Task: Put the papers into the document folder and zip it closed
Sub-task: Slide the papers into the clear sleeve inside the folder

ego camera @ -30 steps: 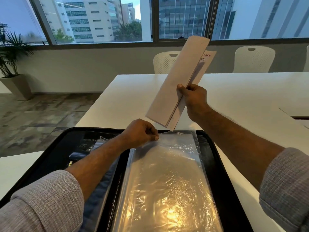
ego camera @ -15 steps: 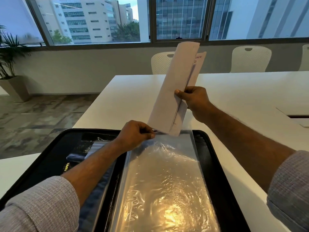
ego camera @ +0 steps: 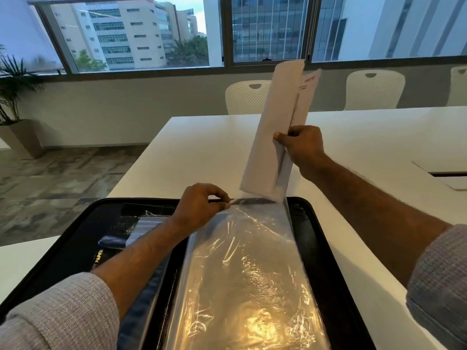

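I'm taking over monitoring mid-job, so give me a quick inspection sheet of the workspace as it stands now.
Surface: white table, bare beyond the folder.
Job's things: black document folder lies open; papers held upright, lower edge at the mouth of the clear plastic sleeve, not yet inside.
Clutter: dark packet marked PAPER in the folder's left half.
Grippers: left hand pinches the sleeve's top edge open; right hand grips the papers.
Cables: nothing seen.
Surroundings: white chairs behind the table, windows, potted plant at left.
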